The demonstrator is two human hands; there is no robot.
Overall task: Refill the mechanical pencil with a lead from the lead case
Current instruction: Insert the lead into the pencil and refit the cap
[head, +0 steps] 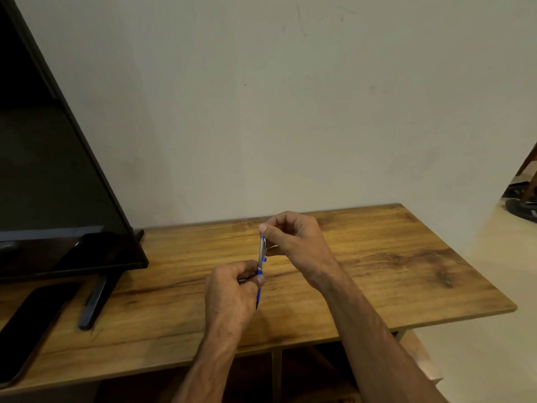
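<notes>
A blue and silver mechanical pencil (pixel 262 257) stands nearly upright above the middle of the wooden table (pixel 377 271). My left hand (pixel 232 292) grips its lower half, with the dark tip pointing down below the fingers. My right hand (pixel 293 237) pinches at the pencil's top end with thumb and forefinger. Whatever the pinch holds is too small to make out. A grey sliver shows between my left fingers beside the pencil; I cannot tell what it is. No lead case shows on the table.
A large dark monitor (pixel 52 170) on a black stand (pixel 96 301) fills the left side. A black phone (pixel 32 324) lies flat at the front left. A plain wall runs behind the table. The table's right edge drops to a pale floor (pixel 494 359).
</notes>
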